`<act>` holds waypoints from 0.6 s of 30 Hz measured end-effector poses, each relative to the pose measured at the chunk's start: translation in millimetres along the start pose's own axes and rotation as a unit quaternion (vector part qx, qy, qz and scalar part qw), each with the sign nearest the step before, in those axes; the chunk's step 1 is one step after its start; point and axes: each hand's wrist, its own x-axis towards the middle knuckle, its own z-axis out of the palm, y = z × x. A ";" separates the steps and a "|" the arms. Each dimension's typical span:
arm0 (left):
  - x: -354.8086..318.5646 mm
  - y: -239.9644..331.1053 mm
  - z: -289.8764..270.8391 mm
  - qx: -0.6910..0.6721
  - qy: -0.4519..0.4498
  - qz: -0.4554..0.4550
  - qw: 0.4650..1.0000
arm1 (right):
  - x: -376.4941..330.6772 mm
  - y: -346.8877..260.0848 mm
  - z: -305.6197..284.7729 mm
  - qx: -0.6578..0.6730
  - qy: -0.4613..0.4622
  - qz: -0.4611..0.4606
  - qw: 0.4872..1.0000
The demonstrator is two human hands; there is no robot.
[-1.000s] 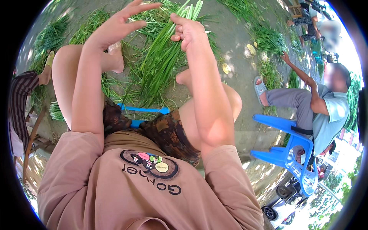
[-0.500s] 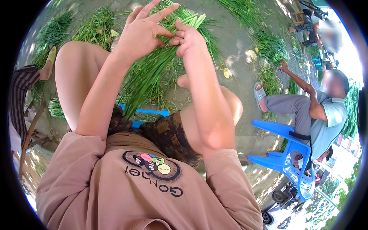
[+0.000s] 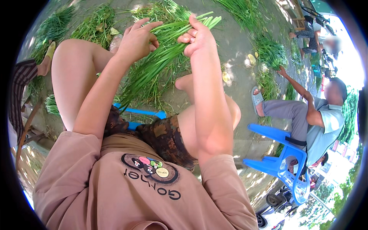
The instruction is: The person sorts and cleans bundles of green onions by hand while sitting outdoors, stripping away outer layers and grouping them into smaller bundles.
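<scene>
While the right hand point(image 3: 195, 36) grips a bundle of green stalks point(image 3: 161, 57) near its cut ends, fingers closed, the left hand point(image 3: 136, 40) rests open-fingered against the bundle, held above scattered greens point(image 3: 96, 23) on the ground.

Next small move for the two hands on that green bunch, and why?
Probably close the left hand around the green stalks. The right hand grips the bunch near its cut ends, while the left hand's fingers are spread, only touching, and the long leaves hang loose.
</scene>
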 end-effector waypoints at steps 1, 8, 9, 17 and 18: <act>1.0 -5.3 -2.8 -0.051 -0.016 0.002 0.999 | 0.3 -1.4 -0.6 -0.003 -0.002 -0.002 1.000; -0.9 -14.9 -50.1 -0.210 -0.092 0.019 0.973 | 6.0 6.0 0.6 -0.010 0.027 -0.020 0.999; -3.2 -15.8 -52.1 -0.155 -0.076 0.023 0.985 | 6.2 7.5 1.4 -0.014 0.029 -0.017 0.999; -0.5 -3.3 -74.0 -0.283 -0.016 0.056 0.957 | 10.9 20.4 5.7 0.003 0.035 -0.042 0.998; -0.4 -3.3 -75.7 -0.310 -0.006 0.057 0.949 | 11.2 22.3 6.7 0.004 0.033 -0.039 0.999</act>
